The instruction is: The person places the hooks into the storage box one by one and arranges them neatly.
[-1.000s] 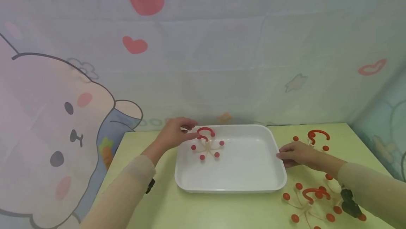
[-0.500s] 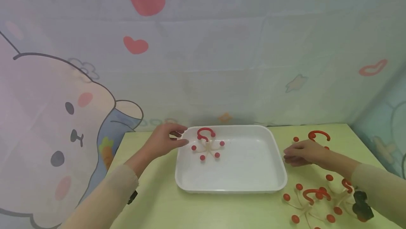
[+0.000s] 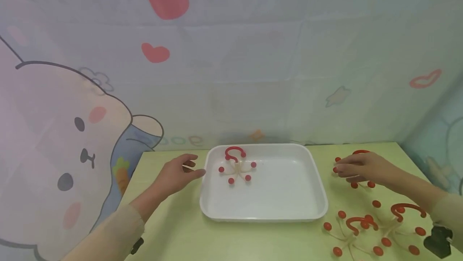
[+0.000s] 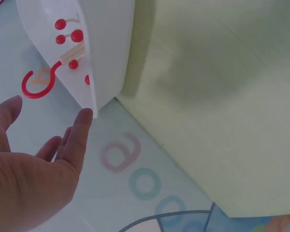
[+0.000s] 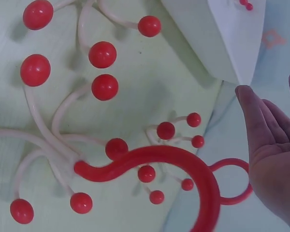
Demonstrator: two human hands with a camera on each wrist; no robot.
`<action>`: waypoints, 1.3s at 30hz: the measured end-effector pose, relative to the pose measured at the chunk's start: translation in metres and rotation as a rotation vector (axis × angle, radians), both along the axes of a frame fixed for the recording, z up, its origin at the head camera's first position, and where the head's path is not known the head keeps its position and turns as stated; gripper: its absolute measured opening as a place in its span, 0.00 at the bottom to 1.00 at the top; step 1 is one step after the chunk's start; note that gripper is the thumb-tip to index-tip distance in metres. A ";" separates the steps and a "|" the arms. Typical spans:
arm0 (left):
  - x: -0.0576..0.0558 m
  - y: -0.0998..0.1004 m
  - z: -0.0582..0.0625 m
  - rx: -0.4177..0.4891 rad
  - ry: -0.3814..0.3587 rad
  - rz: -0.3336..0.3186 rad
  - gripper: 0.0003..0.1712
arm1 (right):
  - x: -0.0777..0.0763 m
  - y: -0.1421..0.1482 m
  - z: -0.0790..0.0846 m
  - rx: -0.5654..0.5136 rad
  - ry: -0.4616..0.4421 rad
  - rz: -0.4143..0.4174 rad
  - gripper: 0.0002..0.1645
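Behind everything a printed cloth backdrop [image 3: 253, 72] is hanging, and a pale green table [image 3: 231, 243] is stretching out below me. A white tray [image 3: 282, 196] is lying flat in the middle. At its left wall my left hand [image 3: 181, 174] is holding nothing, thumb and fingertips standing wide apart; whether the thumb is touching the rim I am not able to make out. My right hand [image 3: 369, 168] is hanging over the far claw massager [image 3: 354, 185], fingers lying together, thumb set apart, with nothing showing in its grasp; contact is staying unclear to me. Two more massagers, a left one [image 3: 351, 239] and a right one [image 3: 392, 224], are sitting close together near the table's right front, and a fourth massager [image 3: 237, 167] is resting inside the tray at the left. I'm judging each one light, its smooth red hook handle stiff and perhaps slippery, its thin pale legs springy and prone to tangling. So I'm favouring a pinch on the handle or hub, sparing the legs and the small red balls.
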State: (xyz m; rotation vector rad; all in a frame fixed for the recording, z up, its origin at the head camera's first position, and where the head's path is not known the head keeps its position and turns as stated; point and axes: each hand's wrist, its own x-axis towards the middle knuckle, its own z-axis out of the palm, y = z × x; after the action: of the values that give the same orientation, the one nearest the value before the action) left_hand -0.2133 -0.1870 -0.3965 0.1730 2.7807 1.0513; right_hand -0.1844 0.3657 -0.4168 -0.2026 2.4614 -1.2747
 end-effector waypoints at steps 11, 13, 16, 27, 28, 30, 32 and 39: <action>0.015 0.000 -0.015 0.314 -0.269 0.122 0.37 | 0.031 0.003 0.027 0.151 0.183 0.007 0.31; 0.016 0.000 -0.019 0.344 -0.284 0.137 0.37 | 0.037 0.002 0.029 0.179 0.229 0.002 0.29; 0.017 0.000 -0.024 0.379 -0.301 0.156 0.37 | 0.047 0.000 0.029 0.220 0.311 -0.003 0.25; 0.028 0.001 -0.043 0.486 -0.335 0.218 0.34 | 0.077 -0.005 0.025 0.293 0.393 -0.037 0.27; 0.029 0.001 -0.044 0.492 -0.336 0.220 0.33 | 0.079 -0.005 0.024 0.300 0.396 -0.042 0.28; 0.030 0.002 -0.046 0.499 -0.337 0.221 0.32 | 0.084 -0.004 0.021 0.298 0.403 -0.053 0.29; 0.030 0.003 -0.048 0.508 -0.339 0.221 0.31 | 0.088 -0.004 0.017 0.285 0.428 -0.056 0.30; 0.032 0.005 -0.052 0.534 -0.353 0.243 0.30 | 0.096 -0.005 0.005 0.284 0.481 -0.043 0.32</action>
State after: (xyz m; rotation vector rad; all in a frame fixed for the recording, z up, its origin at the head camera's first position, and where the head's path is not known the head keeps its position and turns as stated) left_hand -0.1816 -0.1825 -0.4489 -0.2701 2.1948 1.6801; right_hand -0.0880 0.3604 -0.4123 -0.4245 3.0323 -0.9574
